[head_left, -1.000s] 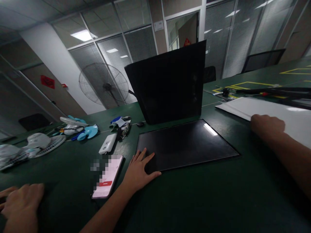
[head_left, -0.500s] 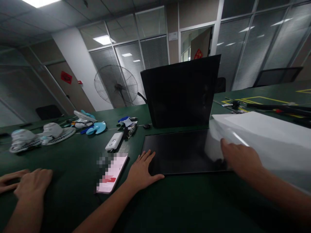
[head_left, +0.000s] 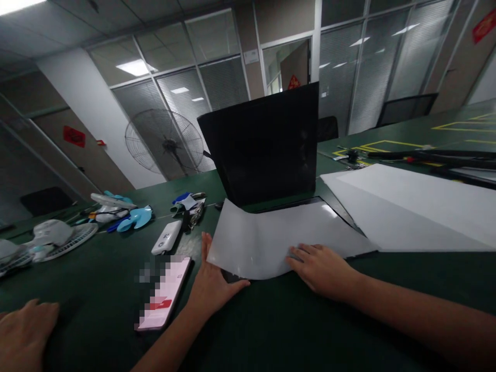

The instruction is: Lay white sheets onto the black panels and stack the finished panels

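Observation:
A thin white translucent sheet (head_left: pixel 263 232) lies over a flat black panel (head_left: pixel 231 277) on the green table, its left side curling up. Only strips of the panel show around the sheet's edges. At the near left corner, my left hand (head_left: pixel 211 284) rests open, thumb and fingers apart, beside the sheet's raised edge. My right hand (head_left: pixel 321 268) lies open on the near middle of the sheet, fingers stretched out and pressing on its surface. Behind them stands a large dark panel (head_left: pixel 267 144), tilted back.
More large white sheets (head_left: pixel 418 212) lie to the right. On the left are a phone (head_left: pixel 166 297), a white power bank (head_left: pixel 167 236), keys (head_left: pixel 197 214) and small fan parts (head_left: pixel 135 218). Another person's hand (head_left: pixel 29 330) rests at the far left. Dark rods (head_left: pixel 426 155) lie at the back right.
My right hand has moved left, bringing the translucent sheet across the black panel, which was mostly bare before. My left hand stays at the panel's left corner. The view has turned right.

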Demonstrator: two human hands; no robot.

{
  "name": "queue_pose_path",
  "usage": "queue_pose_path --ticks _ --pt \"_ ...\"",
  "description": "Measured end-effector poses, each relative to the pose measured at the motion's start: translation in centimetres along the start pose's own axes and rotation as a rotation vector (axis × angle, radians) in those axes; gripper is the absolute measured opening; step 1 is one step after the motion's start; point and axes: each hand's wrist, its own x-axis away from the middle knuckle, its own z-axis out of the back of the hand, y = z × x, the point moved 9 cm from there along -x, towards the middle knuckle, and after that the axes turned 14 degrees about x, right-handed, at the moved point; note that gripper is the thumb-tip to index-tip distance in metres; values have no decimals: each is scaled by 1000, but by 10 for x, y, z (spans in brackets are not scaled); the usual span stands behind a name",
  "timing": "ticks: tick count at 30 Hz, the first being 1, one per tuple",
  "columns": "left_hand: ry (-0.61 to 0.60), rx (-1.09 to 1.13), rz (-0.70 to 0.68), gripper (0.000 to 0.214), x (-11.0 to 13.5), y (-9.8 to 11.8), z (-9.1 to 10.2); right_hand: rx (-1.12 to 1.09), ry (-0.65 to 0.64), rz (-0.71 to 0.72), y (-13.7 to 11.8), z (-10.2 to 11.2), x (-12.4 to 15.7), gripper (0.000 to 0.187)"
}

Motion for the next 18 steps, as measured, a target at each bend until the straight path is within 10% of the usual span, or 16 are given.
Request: queue_pose_path --ticks 4,10,18 --pt "133 65 -5 150 3 2 14 -90 25 -63 17 6 2 42" --pt "-1 -47 -102 73 2 6 16 -93 13 -78 23 2 1 50" --pt "-121 -123 -73 62 0 7 10 -113 4 -86 27 -7 0 53"
